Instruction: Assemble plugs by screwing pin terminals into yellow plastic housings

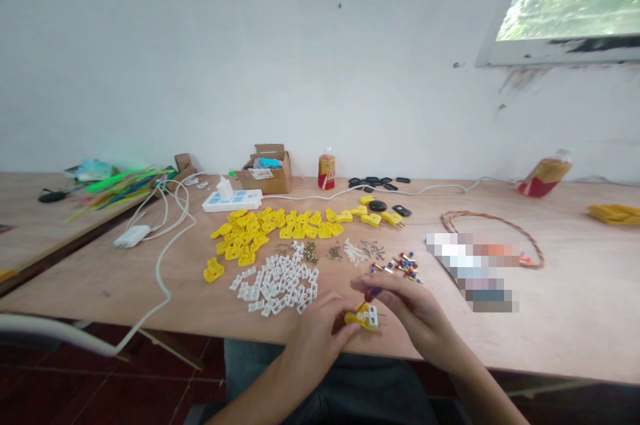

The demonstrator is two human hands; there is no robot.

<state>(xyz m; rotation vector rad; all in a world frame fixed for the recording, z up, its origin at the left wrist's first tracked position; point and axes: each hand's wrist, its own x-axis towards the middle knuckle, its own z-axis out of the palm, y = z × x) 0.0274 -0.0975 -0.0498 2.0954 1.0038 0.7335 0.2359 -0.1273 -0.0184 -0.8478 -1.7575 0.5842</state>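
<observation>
Near the table's front edge, my left hand (pixel 325 325) is closed on a yellow plug housing (pixel 367 324) with a white insert in it. Thin metal pins stick out of the plug's right end. My right hand (pixel 407 308) is closed around the dark red handle of a screwdriver (pixel 371 294), its tip angled down at the plug. Exactly where the tip touches is too small to tell. White plastic inserts (pixel 280 282) lie in a heap beyond my left hand. Blue and red-capped metal pins (pixel 407 266) are scattered beyond my right hand.
Yellow plug shells (pixel 240 232) are piled behind the white inserts. Small screws (pixel 373 250) lie mid-table. A white power strip (pixel 233 200), a cardboard box (pixel 273 175) and a bottle (pixel 327 170) stand at the back. A cable loop (pixel 530 238) lies right. A white cord (pixel 160 272) crosses the left side.
</observation>
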